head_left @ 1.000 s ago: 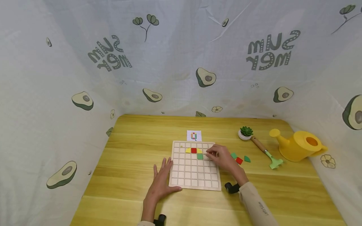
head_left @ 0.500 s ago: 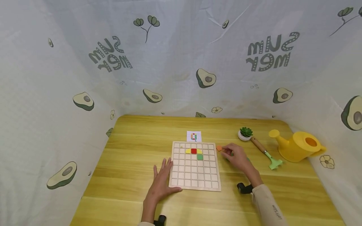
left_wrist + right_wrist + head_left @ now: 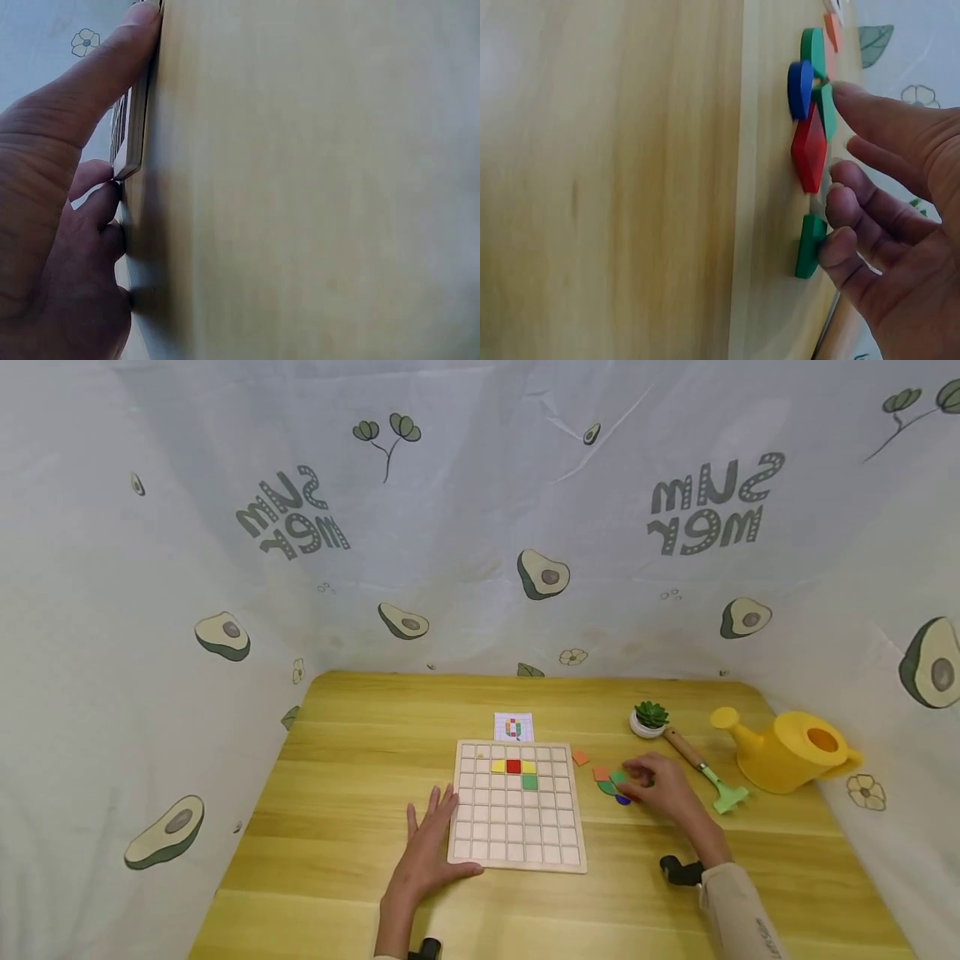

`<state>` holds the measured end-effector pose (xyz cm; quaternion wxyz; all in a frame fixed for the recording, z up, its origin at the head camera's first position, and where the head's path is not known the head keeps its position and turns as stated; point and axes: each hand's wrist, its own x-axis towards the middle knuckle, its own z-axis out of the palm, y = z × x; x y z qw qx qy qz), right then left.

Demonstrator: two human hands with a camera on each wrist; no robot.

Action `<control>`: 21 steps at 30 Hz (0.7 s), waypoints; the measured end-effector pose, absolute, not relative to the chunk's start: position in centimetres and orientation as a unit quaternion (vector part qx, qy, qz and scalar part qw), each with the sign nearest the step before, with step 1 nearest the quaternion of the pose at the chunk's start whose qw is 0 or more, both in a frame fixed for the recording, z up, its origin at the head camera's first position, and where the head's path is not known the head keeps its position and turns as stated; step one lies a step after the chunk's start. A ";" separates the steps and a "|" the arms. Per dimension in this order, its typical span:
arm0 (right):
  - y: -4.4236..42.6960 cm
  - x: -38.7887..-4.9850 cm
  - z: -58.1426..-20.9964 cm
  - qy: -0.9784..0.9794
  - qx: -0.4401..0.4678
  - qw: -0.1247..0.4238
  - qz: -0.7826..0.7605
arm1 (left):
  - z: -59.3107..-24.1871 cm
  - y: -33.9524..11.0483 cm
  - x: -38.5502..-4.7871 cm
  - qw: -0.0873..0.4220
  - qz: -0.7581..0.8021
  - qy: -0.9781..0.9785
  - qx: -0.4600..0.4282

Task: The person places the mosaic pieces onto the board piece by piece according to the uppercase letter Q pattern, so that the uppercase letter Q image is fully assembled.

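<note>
In the head view the wooden grid board [image 3: 515, 827] lies flat on the table [image 3: 337, 752], the picture card [image 3: 513, 727] just beside its 12 o'clock edge; toward 12 o'clock within the grid there sit a red square [image 3: 513, 767] between two yellow pieces [image 3: 498, 767], and a green square [image 3: 530, 782] at 6 o'clock of the right yellow one.

The left hand [image 3: 429, 849] is at 8 o'clock of the board, thumb and fingers spread wide round the corner; the left wrist view shows what the head view does not, the thickness of the board's side and the thumb along it.

The right hand [image 3: 662, 783], between 2 and 3 o'clock of the board, has its fingers loosely bent beside an orange square [image 3: 602, 774], a loose green square [image 3: 618, 778] and a blue piece [image 3: 622, 799]; whether it pinches the loose green square, I cannot tell. Only the right wrist view shows a red tile [image 3: 808, 154] beneath this hand, and a green piece [image 3: 810, 246] by the little finger; only the head view shows the yellow watering can [image 3: 787, 756], near 3 o'clock of the board.
</note>
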<state>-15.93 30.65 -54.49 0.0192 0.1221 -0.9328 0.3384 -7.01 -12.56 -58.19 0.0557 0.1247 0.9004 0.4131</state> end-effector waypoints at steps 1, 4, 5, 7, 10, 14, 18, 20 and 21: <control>30.8 -15.9 -54.5 -0.932 0.125 0.018 0.339 | -58.2 -12.6 -7.0 0.055 0.414 0.900 0.125; 31.0 -15.8 -54.4 -0.933 0.128 0.013 0.337 | -58.1 -12.5 -7.0 0.056 0.414 0.900 0.125; 31.0 -15.8 -54.4 -0.933 0.128 0.014 0.335 | -58.1 -12.5 -6.9 0.055 0.415 0.900 0.125; 31.0 -15.8 -54.4 -0.934 0.130 0.016 0.334 | -58.1 -12.5 -7.0 0.054 0.415 0.900 0.126; 30.9 -15.8 -54.5 -0.935 0.134 0.018 0.329 | -58.1 -12.4 -7.0 0.055 0.415 0.900 0.125; 30.8 -15.9 -54.6 -0.937 0.138 0.016 0.321 | -58.2 -12.4 -7.0 0.057 0.417 0.899 0.124; 30.7 -16.0 -54.7 -0.937 0.140 0.017 0.319 | -58.2 -12.4 -7.0 0.058 0.416 0.899 0.124; 30.7 -16.1 -54.8 -0.937 0.142 0.016 0.320 | -58.2 -12.4 -7.0 0.057 0.415 0.900 0.123; 30.7 -16.1 -54.8 -0.937 0.142 0.016 0.319 | -58.2 -12.4 -7.0 0.057 0.414 0.900 0.123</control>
